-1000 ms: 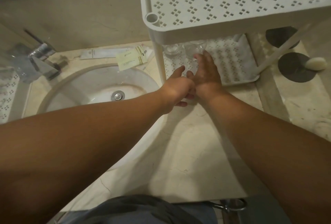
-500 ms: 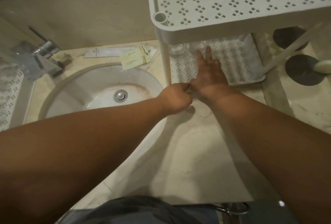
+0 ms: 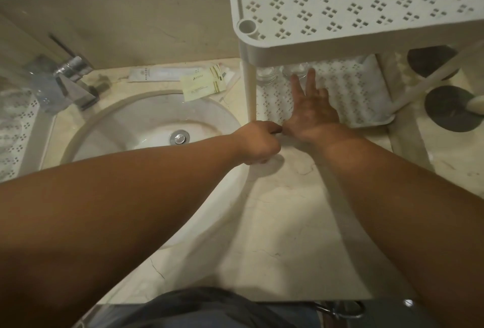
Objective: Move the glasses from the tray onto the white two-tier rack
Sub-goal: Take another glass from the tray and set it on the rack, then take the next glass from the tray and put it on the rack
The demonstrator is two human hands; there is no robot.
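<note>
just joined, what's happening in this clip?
A person at a bathroom counter is stocking a white two-tier rack with glasses. Two glasses stand at the back of the lower shelf, beside the rack's leg. The right hand lies flat on that shelf, straight fingers reaching the nearer glass with no grip around it. The left hand is curled at the shelf's front edge; whether it holds anything cannot be seen. The sink is to the left.

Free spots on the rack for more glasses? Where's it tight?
Top tier shows bare. Lower tier is bare right of the right hand, out to its right rim. Crowded at the back-left corner: two glasses stand by the post, the fingertips at the right one.
</note>
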